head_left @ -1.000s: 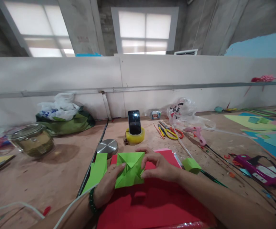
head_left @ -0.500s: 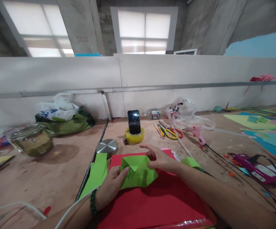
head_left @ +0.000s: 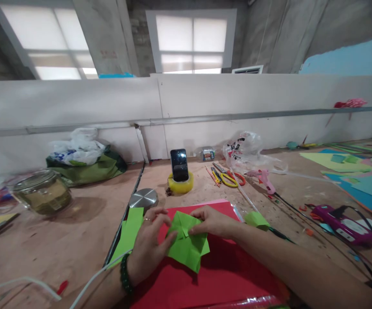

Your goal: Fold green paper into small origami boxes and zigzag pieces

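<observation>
A folded green paper [head_left: 189, 246] with creases and pointed corners is held above a stack of red sheets [head_left: 224, 266]. My right hand [head_left: 210, 221] pinches its upper right part, thumb on the front face. On the left edge of the paper rests the thumb of my left hand [head_left: 155, 236]; the other fingers are raised and curved, apart from the thumb. A ring and a dark green bead bracelet are on the left hand and wrist. Green strips [head_left: 131, 231] lie left of the red stack, and another green piece [head_left: 256, 219] lies to its right.
Behind the stack stand a phone [head_left: 179, 165] on a yellow tape roll [head_left: 181, 183] and a round metal lid [head_left: 143, 198]. Scissors [head_left: 229, 179], a pink glue gun [head_left: 263, 180] and a purple device [head_left: 343, 225] lie rightward. A glass jar [head_left: 42, 193] is at left. A white cable crosses my left forearm.
The green paper has turned, with a corner now pointing down. My left hand has loosened and lifted its fingers; my right hand has moved its thumb onto the paper's front.
</observation>
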{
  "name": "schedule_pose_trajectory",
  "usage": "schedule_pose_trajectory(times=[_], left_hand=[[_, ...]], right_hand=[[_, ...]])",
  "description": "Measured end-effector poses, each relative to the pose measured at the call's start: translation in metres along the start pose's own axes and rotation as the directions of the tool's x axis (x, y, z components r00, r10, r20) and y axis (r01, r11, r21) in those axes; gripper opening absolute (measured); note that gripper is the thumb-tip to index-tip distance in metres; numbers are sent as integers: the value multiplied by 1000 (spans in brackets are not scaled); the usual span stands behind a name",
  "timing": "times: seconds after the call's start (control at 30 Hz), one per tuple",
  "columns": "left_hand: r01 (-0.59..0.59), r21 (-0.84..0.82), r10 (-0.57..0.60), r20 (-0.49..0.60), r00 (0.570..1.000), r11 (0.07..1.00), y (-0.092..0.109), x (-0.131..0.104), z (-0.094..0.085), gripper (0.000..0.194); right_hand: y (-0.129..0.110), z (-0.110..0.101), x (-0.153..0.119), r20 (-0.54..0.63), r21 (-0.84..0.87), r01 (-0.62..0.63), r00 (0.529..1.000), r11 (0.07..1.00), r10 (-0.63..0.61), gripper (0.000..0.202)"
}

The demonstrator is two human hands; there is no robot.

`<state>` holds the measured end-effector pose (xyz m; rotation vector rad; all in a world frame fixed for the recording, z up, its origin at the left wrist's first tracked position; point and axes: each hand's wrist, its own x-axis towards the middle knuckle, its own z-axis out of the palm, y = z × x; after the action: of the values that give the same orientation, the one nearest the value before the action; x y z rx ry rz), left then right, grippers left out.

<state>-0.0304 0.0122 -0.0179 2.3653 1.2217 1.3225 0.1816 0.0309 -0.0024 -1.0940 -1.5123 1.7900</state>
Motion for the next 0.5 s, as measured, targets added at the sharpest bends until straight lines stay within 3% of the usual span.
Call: schedule_pose_trajectory(times=[0.07, 0.17, 0.33, 0.5], left_hand=[[-153, 137, 144, 76, 987, 979, 1, -1, -2, 9], [-231, 263, 204, 124, 971, 937, 4, -2, -1, 4], [-152, 249, 118, 147, 982, 956, 1, 1, 0, 11], [75, -25, -74, 52, 996, 997, 2, 6, -5, 14]], right_hand=[[0, 1, 0, -6, -21, 37, 999, 999, -37, 24], [1, 3, -1, 16, -48, 99, 995, 994, -98, 25], [5, 5, 0, 55, -10, 136, 989, 991, -136, 23], [11, -2, 3, 143, -32, 77, 987, 997, -71, 33]])
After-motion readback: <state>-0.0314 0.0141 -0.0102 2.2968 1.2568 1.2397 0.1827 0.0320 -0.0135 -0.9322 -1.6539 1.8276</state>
